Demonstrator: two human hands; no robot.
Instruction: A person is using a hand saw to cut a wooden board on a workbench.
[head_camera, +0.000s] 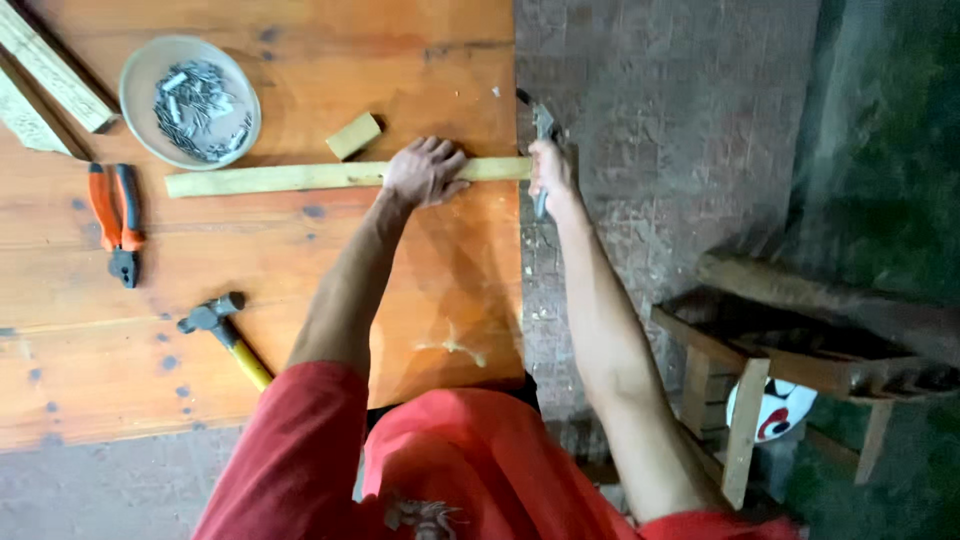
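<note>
Nails (200, 108) in bowl (142, 70) behind strip (270, 178); pliers (117, 222), hammer (222, 332) on table (420, 290), L side.

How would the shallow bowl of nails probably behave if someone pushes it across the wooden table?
The bowl looks wide and low, so it would probably slide rather than tip. The heap of loose nails likely makes it heavy for its size, and they may shift and rattle. The table looks smooth.

Soft, even daylight falls warmly on the orange wooden counter (300, 300), casting faint shadows beside the arms. The right side darkens to murky green. Detail is slightly soft, blurrier toward the edges.
</note>
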